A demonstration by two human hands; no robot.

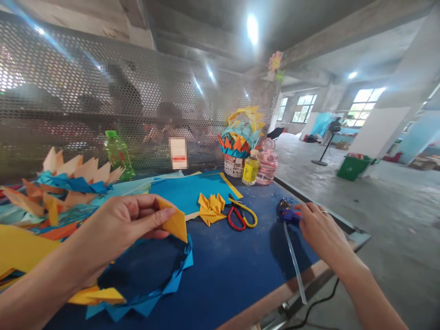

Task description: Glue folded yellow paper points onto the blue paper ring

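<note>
Head view: pinching folded yellow paper between thumb and fingers of left hand, by far right of blue paper ring. Resting right hand on purple-blue glue gun, near table edge; cannot tell whether gripped. Judged best: pinch lightly, sparing creases, and avoid snagging overhanging glue stick.

Glaring ceiling lamp, bright windows, shadow on tabletop, stretched edges

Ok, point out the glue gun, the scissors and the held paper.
Glue gun (pixel 290 217): head view, on its blue body.
Scissors (pixel 242 205): head view, on the yellow handle.
Held paper (pixel 177 224): head view, on its flat yellow face.
</note>
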